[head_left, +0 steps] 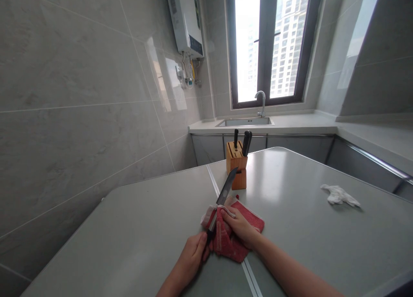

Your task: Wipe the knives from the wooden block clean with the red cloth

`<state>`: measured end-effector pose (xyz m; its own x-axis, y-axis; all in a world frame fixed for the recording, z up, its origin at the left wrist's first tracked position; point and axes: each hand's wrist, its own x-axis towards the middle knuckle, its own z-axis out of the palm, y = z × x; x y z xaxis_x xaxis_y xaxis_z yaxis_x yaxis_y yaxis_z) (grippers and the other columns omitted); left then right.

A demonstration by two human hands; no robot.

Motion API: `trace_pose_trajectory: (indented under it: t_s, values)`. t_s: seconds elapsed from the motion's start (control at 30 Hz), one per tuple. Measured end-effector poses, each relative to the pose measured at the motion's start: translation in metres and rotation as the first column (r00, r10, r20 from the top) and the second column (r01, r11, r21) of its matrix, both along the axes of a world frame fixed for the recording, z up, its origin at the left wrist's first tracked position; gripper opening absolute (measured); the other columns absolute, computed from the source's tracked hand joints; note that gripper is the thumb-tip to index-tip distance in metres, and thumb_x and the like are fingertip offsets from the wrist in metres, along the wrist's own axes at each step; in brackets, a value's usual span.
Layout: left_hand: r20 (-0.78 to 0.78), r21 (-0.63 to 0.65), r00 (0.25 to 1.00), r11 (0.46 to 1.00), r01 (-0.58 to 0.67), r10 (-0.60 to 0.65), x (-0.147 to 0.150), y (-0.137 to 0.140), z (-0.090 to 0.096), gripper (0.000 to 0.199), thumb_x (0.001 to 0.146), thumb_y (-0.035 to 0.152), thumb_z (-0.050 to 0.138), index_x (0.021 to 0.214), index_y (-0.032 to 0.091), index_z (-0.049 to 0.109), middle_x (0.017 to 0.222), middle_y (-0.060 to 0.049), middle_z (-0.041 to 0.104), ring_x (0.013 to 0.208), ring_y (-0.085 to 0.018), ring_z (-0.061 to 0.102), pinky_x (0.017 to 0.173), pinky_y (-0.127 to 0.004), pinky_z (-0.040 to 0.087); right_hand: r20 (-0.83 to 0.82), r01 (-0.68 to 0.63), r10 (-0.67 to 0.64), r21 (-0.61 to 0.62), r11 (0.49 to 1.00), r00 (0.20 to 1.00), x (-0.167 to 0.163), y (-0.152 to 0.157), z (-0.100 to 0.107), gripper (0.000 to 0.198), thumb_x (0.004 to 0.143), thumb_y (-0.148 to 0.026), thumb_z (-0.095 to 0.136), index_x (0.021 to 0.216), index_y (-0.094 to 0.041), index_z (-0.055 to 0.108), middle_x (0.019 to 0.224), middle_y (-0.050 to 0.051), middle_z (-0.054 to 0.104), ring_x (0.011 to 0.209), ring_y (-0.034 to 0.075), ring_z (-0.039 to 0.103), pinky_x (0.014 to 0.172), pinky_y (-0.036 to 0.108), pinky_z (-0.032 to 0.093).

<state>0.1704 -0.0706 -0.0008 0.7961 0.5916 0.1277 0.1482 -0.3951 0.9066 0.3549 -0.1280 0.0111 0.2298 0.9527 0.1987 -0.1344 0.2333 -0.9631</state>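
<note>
A kitchen knife (226,188) is held over the table, its blade pointing away from me and up to the right. My left hand (192,250) is closed around its dark handle. A red and white cloth (232,243) is wrapped about the lower part of the knife, and my right hand (239,225) grips the cloth there. Part of the cloth spreads out to the right. Just beyond the blade tip stands a wooden knife block (239,180), with a few black-handled tools (247,143) in its slots.
The grey-white table (155,219) has a seam running through it. A crumpled white cloth or tissue (340,195) lies on its right side. Behind are a counter with a sink (247,122), a faucet (263,102) and a window. A water heater (185,24) hangs on the wall.
</note>
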Motion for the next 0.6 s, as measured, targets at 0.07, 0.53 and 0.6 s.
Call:
trace_pose_trajectory:
  t_s: [0.07,0.53,0.6]
  values:
    - [0.005,0.005,1.0,1.0,0.003,-0.003,0.0,0.0,-0.001,0.051,0.093,0.049,0.023,0.063,0.017,0.048,0.049,0.004,0.039,0.048,-0.011,0.037,0.053,-0.023,0.03,-0.002,0.0,0.0,-0.009,1.0,1.0,0.001,0.0,-0.002,0.032,0.079,-0.049,0.057,0.079,-0.017,0.06,0.073,-0.001,0.058,0.07,0.014,0.051,0.068,0.027,0.041]
    - [-0.001,-0.148,1.0,0.989,0.03,-0.031,-0.001,0.0,-0.003,0.057,0.091,0.054,0.024,0.066,0.014,0.054,0.045,0.004,0.043,0.044,-0.011,0.036,0.049,-0.022,0.03,0.027,-0.152,0.153,-0.021,0.988,0.988,-0.004,-0.009,0.012,0.042,0.062,-0.032,0.078,0.097,-0.017,0.062,0.092,0.002,0.065,0.089,0.018,0.057,0.083,0.03,0.042]
    - [0.025,-0.142,0.999,0.99,0.024,-0.02,0.0,0.002,-0.004,0.055,0.091,0.054,0.024,0.068,0.014,0.054,0.045,0.004,0.042,0.043,-0.01,0.036,0.048,-0.022,0.03,0.001,-0.126,0.126,-0.029,0.992,0.992,-0.005,-0.008,0.01,0.037,0.063,-0.036,0.077,0.089,-0.016,0.062,0.085,0.002,0.065,0.084,0.018,0.058,0.078,0.03,0.043]
